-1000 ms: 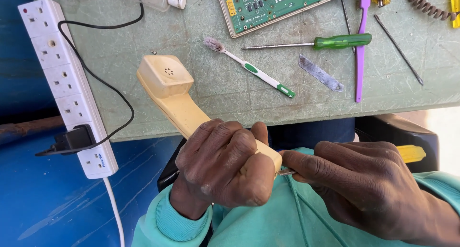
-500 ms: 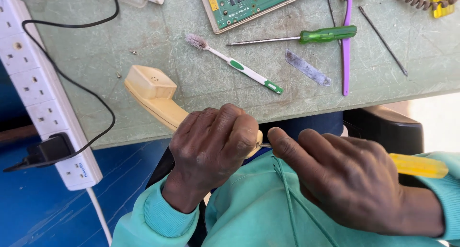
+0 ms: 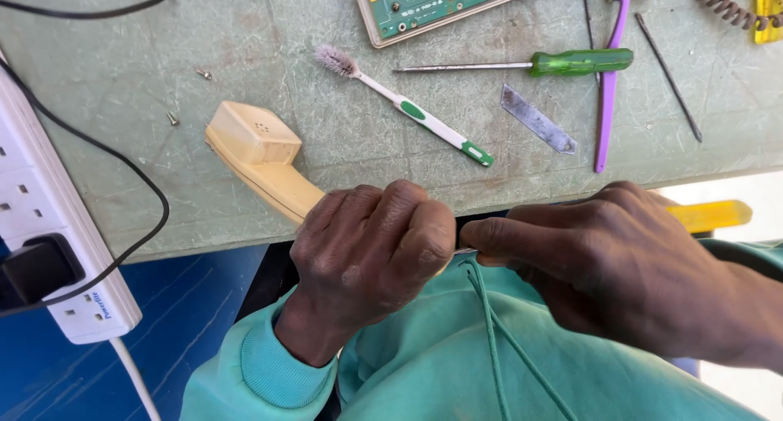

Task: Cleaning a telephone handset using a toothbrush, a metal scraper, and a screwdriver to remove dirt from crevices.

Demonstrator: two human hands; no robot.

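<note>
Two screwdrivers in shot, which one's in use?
The yellow-handled screwdriver, gripped in the right hand with its tip at the beige handset held by the left hand. The green-handled screwdriver lies untouched on the table.

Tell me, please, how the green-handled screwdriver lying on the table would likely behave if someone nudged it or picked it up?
The green-handled screwdriver looks stiff: a straight metal shaft in a hard translucent handle. Its rounded handle suggests it may roll if pushed sideways on the flat table. It is probably handle-heavy, so gripping the handle should keep it steady.
</note>
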